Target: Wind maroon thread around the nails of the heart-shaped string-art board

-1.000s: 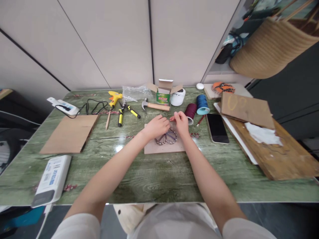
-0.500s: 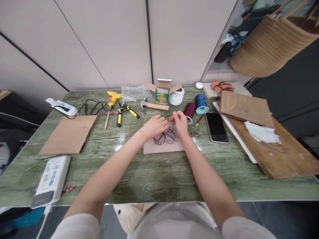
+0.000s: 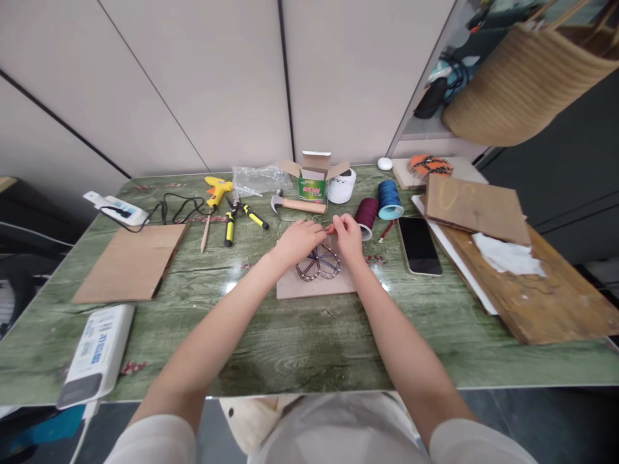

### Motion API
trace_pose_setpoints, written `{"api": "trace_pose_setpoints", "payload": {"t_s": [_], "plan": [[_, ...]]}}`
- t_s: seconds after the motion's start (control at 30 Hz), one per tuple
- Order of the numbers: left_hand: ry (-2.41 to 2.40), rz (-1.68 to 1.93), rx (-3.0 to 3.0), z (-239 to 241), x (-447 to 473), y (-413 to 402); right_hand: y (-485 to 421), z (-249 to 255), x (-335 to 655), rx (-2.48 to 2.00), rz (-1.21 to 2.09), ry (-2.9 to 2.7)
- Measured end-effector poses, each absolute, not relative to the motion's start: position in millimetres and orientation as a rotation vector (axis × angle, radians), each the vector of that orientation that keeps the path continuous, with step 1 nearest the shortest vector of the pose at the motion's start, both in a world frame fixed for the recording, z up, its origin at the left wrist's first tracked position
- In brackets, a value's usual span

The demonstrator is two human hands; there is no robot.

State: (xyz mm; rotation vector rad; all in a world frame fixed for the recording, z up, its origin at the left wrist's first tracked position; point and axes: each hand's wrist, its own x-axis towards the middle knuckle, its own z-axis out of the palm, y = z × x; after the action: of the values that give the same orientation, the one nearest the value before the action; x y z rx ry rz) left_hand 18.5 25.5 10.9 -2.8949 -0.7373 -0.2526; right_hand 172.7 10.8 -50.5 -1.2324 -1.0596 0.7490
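A string-wound frame of dark thread around pins (image 3: 318,265) rests on a small flat board (image 3: 309,290). My left hand (image 3: 304,240) lies over the upper left of the pattern, fingers bent together; its fingertips are partly hidden. At the upper right, my right hand (image 3: 346,233) pinches thumb to forefinger, and what it holds is too small to make out. A thin light thread shows just beyond both hands. Close to my right hand lie a maroon thread spool (image 3: 366,218) and a blue thread spool (image 3: 389,200).
Behind the board are a hammer (image 3: 298,205), an opened green box (image 3: 312,187) and a white thread cone (image 3: 342,187). Pliers (image 3: 230,225) and a yellow glue gun (image 3: 218,190) lie left. A phone (image 3: 420,246) and stacked boards (image 3: 556,290) sit right; a power bank (image 3: 97,354) is front left.
The view has shifted slightly. Both hands stay over the board in nearly the same pose.
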Motion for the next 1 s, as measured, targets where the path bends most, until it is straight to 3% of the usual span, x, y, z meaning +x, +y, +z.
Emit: {"api": "trace_pose_setpoints", "payload": {"t_s": [0.23, 0.57, 1.0], "plan": [[-0.982, -0.283, -2.994, 16, 25, 23, 10, -51, 173, -1.184, 0.749, -1.031], [-1.841, -0.611, -3.059, 4, 50, 21, 6, -42, 171, -1.119, 0.747, -1.044], [-1.918, -0.890, -2.907, -11, 43, 32, 0, -34, 168, -1.141, 0.682, -1.088]]}}
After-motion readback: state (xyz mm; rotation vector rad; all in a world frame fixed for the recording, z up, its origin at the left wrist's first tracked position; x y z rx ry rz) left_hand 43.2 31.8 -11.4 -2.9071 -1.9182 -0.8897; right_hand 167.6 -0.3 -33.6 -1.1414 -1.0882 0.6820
